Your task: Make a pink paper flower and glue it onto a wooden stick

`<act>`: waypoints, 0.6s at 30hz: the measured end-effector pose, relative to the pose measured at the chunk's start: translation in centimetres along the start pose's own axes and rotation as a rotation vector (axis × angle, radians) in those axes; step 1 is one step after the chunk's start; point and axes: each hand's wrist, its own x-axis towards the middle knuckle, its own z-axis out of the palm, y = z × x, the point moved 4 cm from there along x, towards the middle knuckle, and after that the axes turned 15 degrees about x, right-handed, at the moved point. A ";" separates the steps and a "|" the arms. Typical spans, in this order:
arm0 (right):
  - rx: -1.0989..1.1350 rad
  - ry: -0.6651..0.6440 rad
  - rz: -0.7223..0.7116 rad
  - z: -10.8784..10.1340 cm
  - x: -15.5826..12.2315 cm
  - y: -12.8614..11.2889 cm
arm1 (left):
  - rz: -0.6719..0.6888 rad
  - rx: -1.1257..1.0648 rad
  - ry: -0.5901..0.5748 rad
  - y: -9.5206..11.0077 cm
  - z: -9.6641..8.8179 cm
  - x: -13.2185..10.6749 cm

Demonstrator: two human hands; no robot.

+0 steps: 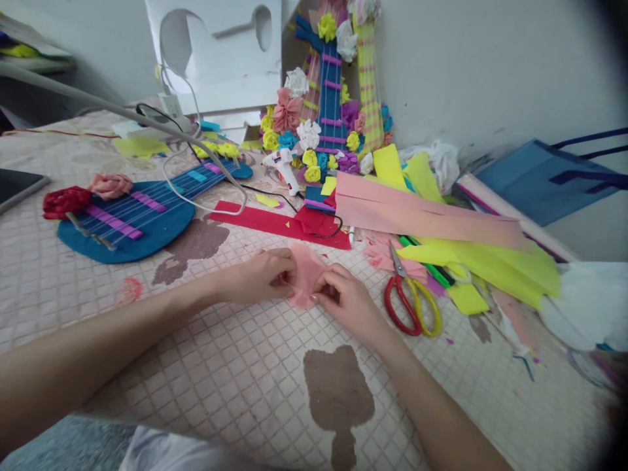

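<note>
A small piece of pink crepe paper (307,271) is stretched between my two hands, just over the quilted tablecloth. My left hand (267,275) pinches its left edge, fingers curled. At the lower right edge, my right hand (346,294) grips the paper between thumb and fingertips. Scissors (407,294) with one red and one yellow handle lie to the right of my right hand, blades pointing away. Beyond my hands runs a strip of red paper (275,222). To the left lies a blue paper guitar (132,222) with a red and a pink paper flower on it.
A white glue gun (284,170) with a black cord stands at the back. Long pink paper (426,212) and yellow crepe paper (495,261) are piled on the right. Flower-covered guitars (331,98) lean at the wall. A pale curved rod (122,108) reaches in from the left.
</note>
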 end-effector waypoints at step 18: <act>-0.081 0.034 -0.014 0.2 0.1 -0.2 | -0.119 0.060 0.055 0.7 0.2 -0.2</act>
